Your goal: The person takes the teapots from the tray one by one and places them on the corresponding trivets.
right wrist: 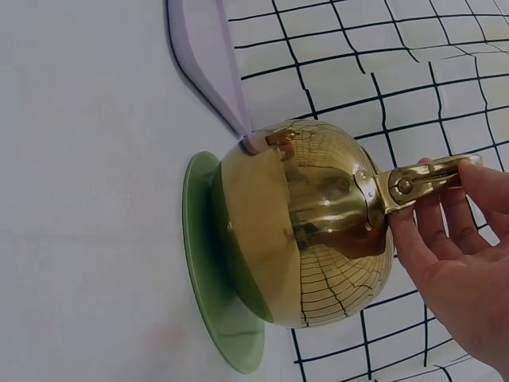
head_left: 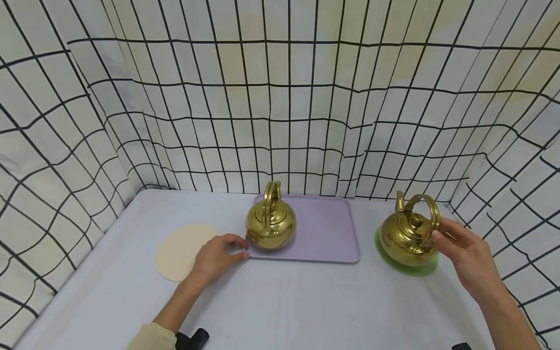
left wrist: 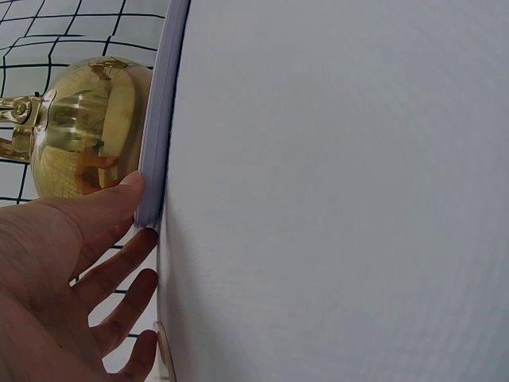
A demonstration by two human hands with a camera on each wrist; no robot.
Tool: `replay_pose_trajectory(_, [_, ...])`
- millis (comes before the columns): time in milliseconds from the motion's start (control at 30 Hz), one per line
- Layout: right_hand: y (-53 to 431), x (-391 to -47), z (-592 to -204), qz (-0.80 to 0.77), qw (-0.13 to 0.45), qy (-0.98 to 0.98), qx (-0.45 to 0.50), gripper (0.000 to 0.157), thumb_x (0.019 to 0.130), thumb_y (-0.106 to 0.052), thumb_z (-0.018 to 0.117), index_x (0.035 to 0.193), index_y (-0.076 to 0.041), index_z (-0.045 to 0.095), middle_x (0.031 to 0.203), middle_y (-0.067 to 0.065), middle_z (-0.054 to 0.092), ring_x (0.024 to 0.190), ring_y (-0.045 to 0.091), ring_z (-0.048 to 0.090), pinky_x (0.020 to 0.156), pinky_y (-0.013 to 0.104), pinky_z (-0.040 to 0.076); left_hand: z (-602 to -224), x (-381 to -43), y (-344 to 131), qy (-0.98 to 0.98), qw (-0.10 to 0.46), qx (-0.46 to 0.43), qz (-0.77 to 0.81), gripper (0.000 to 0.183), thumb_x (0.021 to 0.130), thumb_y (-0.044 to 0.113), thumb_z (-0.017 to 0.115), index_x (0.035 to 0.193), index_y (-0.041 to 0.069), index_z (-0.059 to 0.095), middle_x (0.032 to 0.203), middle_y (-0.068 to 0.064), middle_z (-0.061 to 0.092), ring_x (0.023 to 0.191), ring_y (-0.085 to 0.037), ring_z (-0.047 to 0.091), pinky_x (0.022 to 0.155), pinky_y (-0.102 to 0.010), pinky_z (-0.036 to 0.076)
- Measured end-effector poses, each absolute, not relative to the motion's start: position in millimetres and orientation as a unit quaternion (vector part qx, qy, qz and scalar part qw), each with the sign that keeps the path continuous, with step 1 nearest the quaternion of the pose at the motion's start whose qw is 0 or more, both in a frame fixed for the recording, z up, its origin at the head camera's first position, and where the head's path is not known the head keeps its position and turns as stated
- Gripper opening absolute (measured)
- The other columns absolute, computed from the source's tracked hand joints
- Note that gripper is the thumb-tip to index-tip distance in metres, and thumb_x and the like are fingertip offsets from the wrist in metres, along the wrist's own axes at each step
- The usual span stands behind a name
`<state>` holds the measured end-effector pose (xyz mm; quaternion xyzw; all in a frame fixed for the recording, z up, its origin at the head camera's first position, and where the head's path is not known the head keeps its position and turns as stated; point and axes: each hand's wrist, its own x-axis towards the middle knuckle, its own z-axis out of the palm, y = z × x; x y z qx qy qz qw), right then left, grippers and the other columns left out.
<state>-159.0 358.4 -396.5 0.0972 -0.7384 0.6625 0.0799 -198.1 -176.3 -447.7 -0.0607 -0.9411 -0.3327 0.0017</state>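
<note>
On the right, a shiny brass kettle (head_left: 409, 238) stands over a green round mat (head_left: 404, 270), its spout toward the back. My right hand (head_left: 470, 255) pinches this kettle's arched handle (right wrist: 425, 181) between thumb and fingers. A second brass kettle (head_left: 271, 225) sits at the left end of a lilac tray (head_left: 329, 228), handle upright. Beside that end is my left hand (head_left: 218, 257), its thumb and index fingertips at the tray's near left corner and the other fingers spread. In the left wrist view the thumb tip lies against the tray's rim (left wrist: 159, 119), just below the kettle.
A cream round mat (head_left: 177, 250) lies on the white tablecloth (head_left: 306, 306), partly behind my left hand. Cloth walls with a black grid (head_left: 288, 102) rise at the back and both sides, close behind the tray.
</note>
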Motion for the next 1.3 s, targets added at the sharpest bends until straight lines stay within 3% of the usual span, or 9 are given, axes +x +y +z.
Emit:
replay_pose_trajectory(433, [363,-157,-402,0.682,0.085,-0.718,0.107,0.042,0.103,0.005,0.056,0.144,-0.002,0.057,0.124,-0.006,0.071,0.12,-0.002,0.067,0.094,0.012,0.055,-447,-197,-176,-0.94,0.004,-0.063,-0.335,0.016,0.089,0.023,0.082,0.104,0.02,0.079,0.123,-0.004,0.077,0.128,-0.032,0.066,0.108,-0.055,0.049])
replay_pose_trajectory(967, [371,-155,-403,0.685,0.058,-0.72,0.096,0.042,0.106,-0.001,0.054,0.147,-0.007,0.055,0.128,-0.009,0.07,0.119,-0.002,0.065,0.096,0.009,0.051,-449,-198,-176,-0.941,0.008,-0.067,-0.331,0.016,0.089,0.024,0.082,0.104,0.022,0.079,0.123,-0.003,0.077,0.128,-0.031,0.066,0.108,-0.054,0.05])
replay_pose_trajectory(1300, [364,-156,-403,0.685,0.11,-0.715,0.088,0.033,0.102,0.003,0.059,0.133,-0.007,0.065,0.114,-0.01,0.074,0.106,-0.001,0.067,0.091,0.009,0.052,-450,-197,-176,-0.942,0.006,-0.06,-0.331,0.016,0.089,0.025,0.082,0.104,0.022,0.079,0.126,-0.004,0.076,0.13,-0.032,0.065,0.108,-0.055,0.049])
